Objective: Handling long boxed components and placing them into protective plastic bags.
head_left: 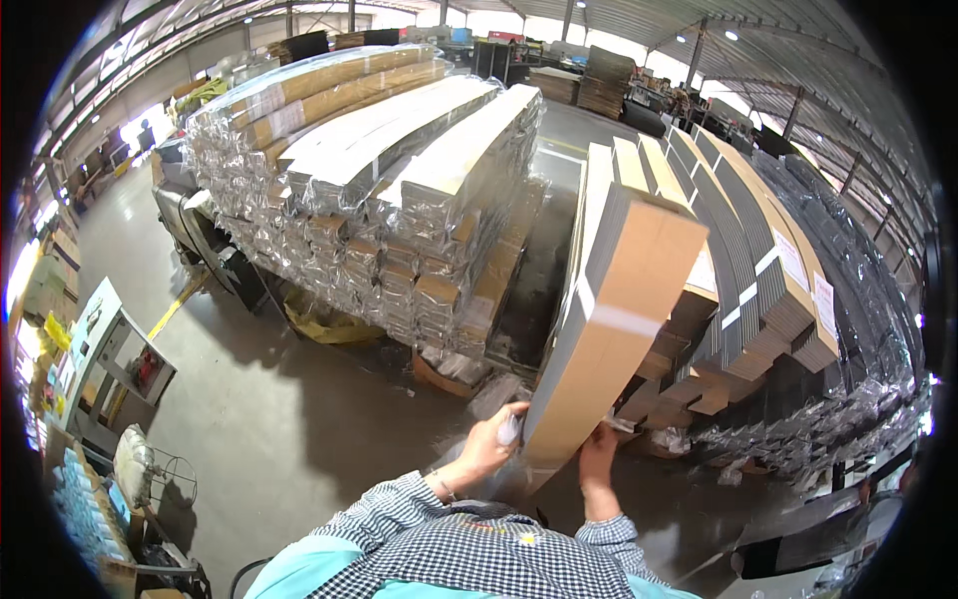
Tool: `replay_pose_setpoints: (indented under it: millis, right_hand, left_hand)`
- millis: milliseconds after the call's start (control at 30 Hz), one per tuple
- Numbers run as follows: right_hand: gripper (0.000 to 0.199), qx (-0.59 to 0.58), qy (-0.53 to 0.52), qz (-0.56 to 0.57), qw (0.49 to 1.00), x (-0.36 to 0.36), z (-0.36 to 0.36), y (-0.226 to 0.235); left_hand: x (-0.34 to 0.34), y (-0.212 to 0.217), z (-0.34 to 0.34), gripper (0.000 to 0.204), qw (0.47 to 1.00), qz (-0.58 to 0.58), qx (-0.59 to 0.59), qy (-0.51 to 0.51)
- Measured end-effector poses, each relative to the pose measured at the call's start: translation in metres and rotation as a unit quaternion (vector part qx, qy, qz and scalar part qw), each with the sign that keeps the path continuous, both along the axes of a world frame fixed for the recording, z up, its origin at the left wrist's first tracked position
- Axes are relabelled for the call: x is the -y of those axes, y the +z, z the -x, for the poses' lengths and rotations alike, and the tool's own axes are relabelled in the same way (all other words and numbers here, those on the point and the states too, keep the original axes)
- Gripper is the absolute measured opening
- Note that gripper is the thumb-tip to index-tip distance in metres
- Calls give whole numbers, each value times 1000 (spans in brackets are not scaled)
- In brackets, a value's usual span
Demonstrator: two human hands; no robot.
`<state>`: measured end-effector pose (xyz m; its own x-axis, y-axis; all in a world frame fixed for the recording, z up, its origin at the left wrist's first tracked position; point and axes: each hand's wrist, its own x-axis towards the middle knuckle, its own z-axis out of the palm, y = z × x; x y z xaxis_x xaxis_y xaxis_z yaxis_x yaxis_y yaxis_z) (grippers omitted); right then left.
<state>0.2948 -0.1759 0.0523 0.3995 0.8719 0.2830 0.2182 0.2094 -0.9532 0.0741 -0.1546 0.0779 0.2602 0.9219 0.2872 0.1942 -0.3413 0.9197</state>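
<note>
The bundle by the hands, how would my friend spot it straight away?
Look right of the wrapped pile, to the stacked boards. At their near left, a long brown bundle with a grey side and a white band slants toward the person. Unlike its neighbours, its near end sits between the left hand and right hand.

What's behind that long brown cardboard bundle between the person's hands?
Past the far end of the cardboard bundle, long pale-topped strips show, with banded grey-edged stacks to the right. Whatever sits directly behind the bundle is covered, so I can't tell.
</note>
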Motion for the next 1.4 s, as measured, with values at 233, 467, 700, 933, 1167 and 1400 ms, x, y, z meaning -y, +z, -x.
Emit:
replay_pose_setpoints:
  millis: [233,467,700,933,1167,1400]
  right_hand:
    - [12,18,55,-76,995,5,26,-57]
    - [7,-22,91,34,995,-19,41,-47]
    - [44,15,35,-318,947,22,116,85]
    - [78,241,296,48,923,18,172,-168]
    - [71,-66,62,90,992,-81,161,-136]
    - [66,120,-220,-36,967,-381,83,16]
  left_hand:
    - [16,-37,31,46,998,16,-37,55]
    - [3,-39,53,47,997,-1,-38,60]
    - [15,91,117,17,928,145,318,-130]
    - [22,171,162,33,649,190,657,-333]
    - [-28,127,173,19,935,102,338,-38]
    - [-85,88,202,8,960,105,258,9]
